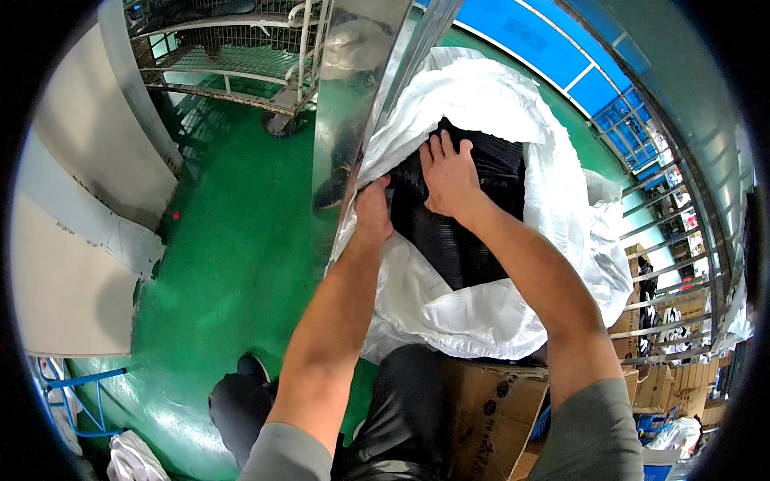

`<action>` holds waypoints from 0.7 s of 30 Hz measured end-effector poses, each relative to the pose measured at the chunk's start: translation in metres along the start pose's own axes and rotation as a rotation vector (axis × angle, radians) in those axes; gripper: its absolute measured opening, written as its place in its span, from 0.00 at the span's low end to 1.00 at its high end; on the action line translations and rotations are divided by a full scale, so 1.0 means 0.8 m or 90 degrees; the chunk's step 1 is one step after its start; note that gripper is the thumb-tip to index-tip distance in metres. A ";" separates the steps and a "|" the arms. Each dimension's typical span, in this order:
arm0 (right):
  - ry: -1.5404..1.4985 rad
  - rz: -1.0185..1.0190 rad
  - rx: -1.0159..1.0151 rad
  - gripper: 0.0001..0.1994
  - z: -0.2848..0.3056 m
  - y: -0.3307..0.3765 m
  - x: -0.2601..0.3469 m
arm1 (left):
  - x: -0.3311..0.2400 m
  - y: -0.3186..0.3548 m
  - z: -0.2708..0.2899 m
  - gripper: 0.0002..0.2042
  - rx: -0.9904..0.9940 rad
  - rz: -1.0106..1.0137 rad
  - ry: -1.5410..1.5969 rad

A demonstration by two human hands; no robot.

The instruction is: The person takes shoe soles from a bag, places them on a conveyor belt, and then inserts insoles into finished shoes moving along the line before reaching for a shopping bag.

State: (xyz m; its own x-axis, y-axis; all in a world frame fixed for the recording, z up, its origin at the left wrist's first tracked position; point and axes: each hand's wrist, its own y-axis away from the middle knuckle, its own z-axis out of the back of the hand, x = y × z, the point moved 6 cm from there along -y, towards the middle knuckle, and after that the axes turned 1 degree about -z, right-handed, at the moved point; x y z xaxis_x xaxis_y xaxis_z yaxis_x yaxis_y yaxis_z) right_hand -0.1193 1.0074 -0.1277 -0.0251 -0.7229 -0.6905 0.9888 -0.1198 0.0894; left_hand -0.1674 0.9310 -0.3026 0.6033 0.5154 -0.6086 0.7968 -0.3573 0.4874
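Presently, the right hand (449,178) lies on the black ribbed material (489,216), its fingers spread a little apart and closed on nothing. This material sits within the mouth of the white sack (497,321), whose loose edge goes around it in folds. The left hand (373,210) is at the material's left side, beside the metal panel (346,96), with its fingers bent; whether they are clamped on the material or on the sack, I cannot tell. For good work, I think, the right palm should press evenly, so that the ribs lie straight and do not crease. The left fingers should hold the sack's edge outward, so that no white fold is caught under the material. It is also wise to mind the left knuckles, because the panel stands very near.
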 end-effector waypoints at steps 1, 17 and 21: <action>0.000 0.014 -0.020 0.48 -0.002 -0.008 -0.003 | 0.001 -0.003 -0.001 0.15 0.021 -0.055 0.045; -0.066 0.149 -0.124 0.47 0.005 0.060 -0.027 | -0.051 0.079 -0.027 0.29 0.186 -0.011 0.110; -0.085 0.154 -0.114 0.47 0.001 0.054 -0.030 | -0.036 0.077 -0.027 0.29 0.209 -0.007 0.112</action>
State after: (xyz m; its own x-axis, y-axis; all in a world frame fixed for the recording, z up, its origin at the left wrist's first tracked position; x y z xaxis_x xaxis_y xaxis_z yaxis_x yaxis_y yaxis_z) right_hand -0.0760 1.0193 -0.1065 0.2064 -0.8002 -0.5631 0.9783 0.1791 0.1040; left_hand -0.1364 0.9113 -0.2418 0.6026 0.6367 -0.4811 0.7887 -0.5671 0.2374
